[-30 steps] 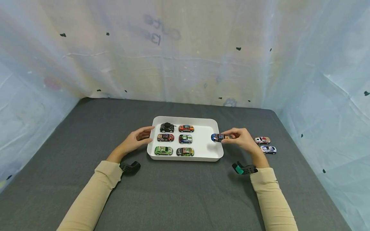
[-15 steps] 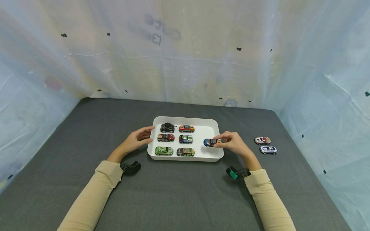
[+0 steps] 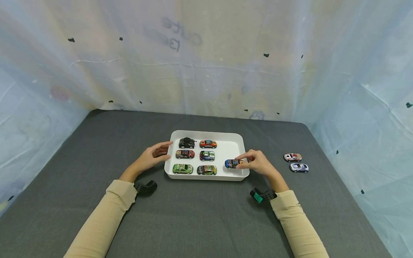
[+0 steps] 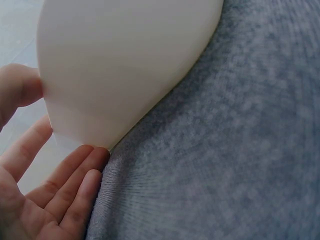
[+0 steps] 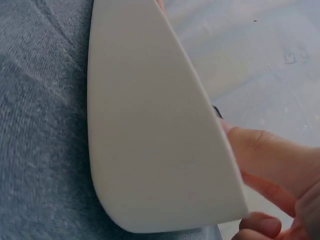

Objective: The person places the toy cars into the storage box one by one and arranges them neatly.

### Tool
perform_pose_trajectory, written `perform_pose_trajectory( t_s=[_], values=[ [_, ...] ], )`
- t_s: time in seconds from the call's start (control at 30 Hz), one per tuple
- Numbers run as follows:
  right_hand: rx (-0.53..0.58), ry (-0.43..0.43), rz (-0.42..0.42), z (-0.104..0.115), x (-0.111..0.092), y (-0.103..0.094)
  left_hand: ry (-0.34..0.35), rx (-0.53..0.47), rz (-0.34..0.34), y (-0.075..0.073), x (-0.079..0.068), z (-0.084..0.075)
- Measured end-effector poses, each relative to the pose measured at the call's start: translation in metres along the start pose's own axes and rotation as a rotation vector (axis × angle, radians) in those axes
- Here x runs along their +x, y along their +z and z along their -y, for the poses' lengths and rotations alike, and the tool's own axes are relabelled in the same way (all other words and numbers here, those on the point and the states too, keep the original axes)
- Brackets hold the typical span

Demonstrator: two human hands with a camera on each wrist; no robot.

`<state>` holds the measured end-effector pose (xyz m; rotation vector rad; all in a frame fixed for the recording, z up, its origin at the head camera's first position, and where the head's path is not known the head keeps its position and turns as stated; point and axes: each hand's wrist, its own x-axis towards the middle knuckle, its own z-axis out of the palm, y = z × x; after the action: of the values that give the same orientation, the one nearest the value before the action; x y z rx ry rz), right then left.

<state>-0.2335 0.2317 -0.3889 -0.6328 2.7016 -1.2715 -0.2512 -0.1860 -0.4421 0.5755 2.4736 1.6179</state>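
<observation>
A white tray (image 3: 193,177) holds two columns of toy cars. At its left end, my left hand (image 3: 153,154) touches the rim and outer wall with its thumb and fingers, which lie fairly straight in the left wrist view. Over the tray's right part, my right hand (image 3: 257,163) pinches a blue toy car (image 3: 229,163) between thumb and fingers. That car is low, at or just above the tray floor; I cannot tell which. In the right wrist view, the tray wall (image 5: 150,125) hides nearly all of the car, and the fingers (image 5: 270,150) reach behind the rim.
Left column: a black vehicle (image 3: 186,142), a dark red car (image 3: 185,154), a green car (image 3: 183,168). Middle column: a red-orange car (image 3: 208,144), a green-white car (image 3: 207,155), a multicoloured car (image 3: 207,170). Two white cars (image 3: 292,157) lie right of the tray on grey cloth (image 3: 193,215).
My right hand has carried the blue car leftward over the right rim, then towards the tray's near side and lower. The left hand and the tray have stayed put.
</observation>
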Motion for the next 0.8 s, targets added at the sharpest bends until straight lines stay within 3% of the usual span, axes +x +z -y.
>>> perform_pose_trajectory(
  t_s=[0.23,0.47,0.8],
  values=[
    [0.011,0.049,0.032,-0.004,-0.002,0.004,0.001,0.001,0.001,0.0,0.0,0.0],
    [0.021,0.045,0.051,-0.006,-0.002,0.009,0.003,0.005,0.0,0.0,0.001,0.001],
    [-0.049,0.043,0.041,-0.003,-0.002,0.012,-0.005,0.007,0.002,-0.001,0.001,0.002]
  ],
)
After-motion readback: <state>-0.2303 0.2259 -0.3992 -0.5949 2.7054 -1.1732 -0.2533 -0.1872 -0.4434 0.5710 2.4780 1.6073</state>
